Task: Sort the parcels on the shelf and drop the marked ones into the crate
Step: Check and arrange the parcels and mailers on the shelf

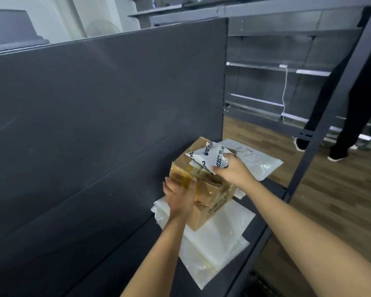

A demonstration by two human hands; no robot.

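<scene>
A taped brown cardboard box [210,196] stands on the dark shelf [120,249], resting on flat translucent plastic mailers [219,241]. On top of the box lies a small white printed poly parcel [210,156]. My right hand [234,170] pinches that parcel at its near edge. My left hand [179,195] holds the box's near left corner, fingers curled over the taped top edge. Another clear plastic mailer [257,161] lies behind the box toward the shelf's right end. No crate is in view.
A dark back panel [94,114] rises to the left of the shelf. A grey upright post [321,129] stands at the shelf's right end. Beyond it, a person's dark-trousered legs [351,116] stand on the wooden floor near other racks.
</scene>
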